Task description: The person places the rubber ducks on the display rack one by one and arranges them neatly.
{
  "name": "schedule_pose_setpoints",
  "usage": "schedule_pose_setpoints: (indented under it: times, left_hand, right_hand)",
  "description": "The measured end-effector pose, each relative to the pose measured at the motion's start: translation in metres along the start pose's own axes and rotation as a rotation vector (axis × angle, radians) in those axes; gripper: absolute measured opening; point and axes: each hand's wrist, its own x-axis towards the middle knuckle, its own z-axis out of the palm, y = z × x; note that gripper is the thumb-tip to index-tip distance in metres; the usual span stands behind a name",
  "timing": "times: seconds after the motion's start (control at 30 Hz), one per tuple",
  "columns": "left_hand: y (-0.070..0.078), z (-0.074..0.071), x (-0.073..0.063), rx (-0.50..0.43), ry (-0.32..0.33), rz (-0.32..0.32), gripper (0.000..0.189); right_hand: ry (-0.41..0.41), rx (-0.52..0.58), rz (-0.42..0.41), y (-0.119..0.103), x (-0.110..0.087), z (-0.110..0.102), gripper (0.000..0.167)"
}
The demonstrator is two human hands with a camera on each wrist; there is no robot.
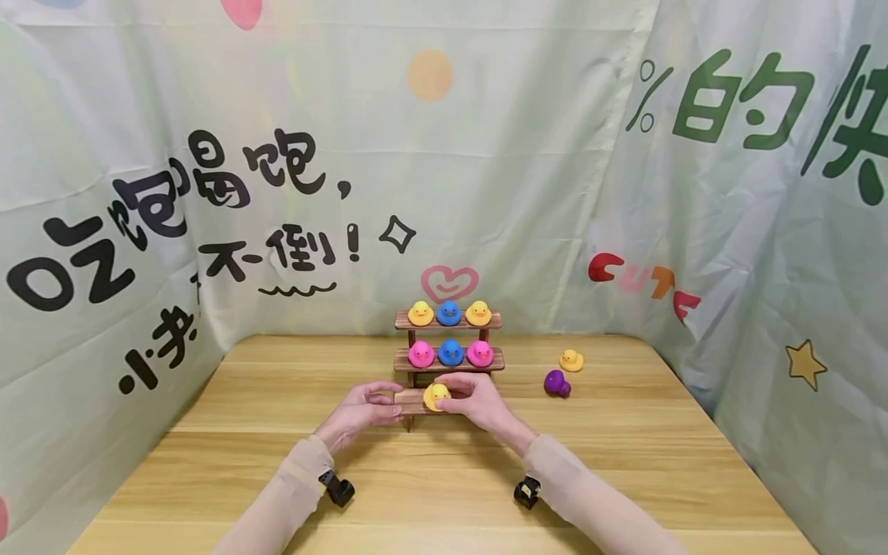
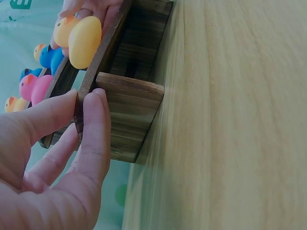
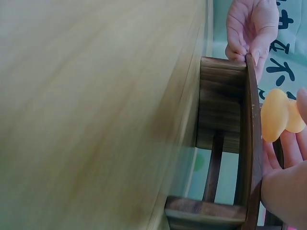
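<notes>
A three-step wooden display stand [image 1: 408,399] stands on the table in the head view. My left hand [image 1: 359,415] pinches the left end of its lowest step between thumb and fingers, as the left wrist view shows close up. In my right hand [image 1: 480,399] is a yellow rubber duck [image 1: 436,396], gripped by thumb and fingers right over that step; its rounded base [image 3: 274,115] shows at the board's edge in the right wrist view. On the middle step sit two pink ducks [image 1: 421,354] around a blue duck [image 1: 451,352]. The top step bears two yellow ducks [image 1: 420,313] flanking another blue duck [image 1: 449,313].
Right of the stand, a yellow duck [image 1: 572,360] and a purple duck [image 1: 557,383] lie on the wooden table [image 1: 624,462]; the purple one is tipped over. Printed cloth [image 1: 520,193] hangs behind and along both sides of the table.
</notes>
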Motion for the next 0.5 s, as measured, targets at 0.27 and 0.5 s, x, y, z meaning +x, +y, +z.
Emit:
schedule_pose_setpoints:
  times: [0.27, 0.5]
  left_hand:
    - [-0.001, 0.0, -0.001, 0.006, 0.003, -0.001, 0.048]
    - [-0.001, 0.0, -0.001, -0.006, 0.002, 0.002, 0.048]
  right_hand:
    - [0.03, -0.014, 0.021, 0.003, 0.006, 0.01, 0.037]
    - [0.03, -0.013, 0.024, 0.001, 0.011, 0.017, 0.035]
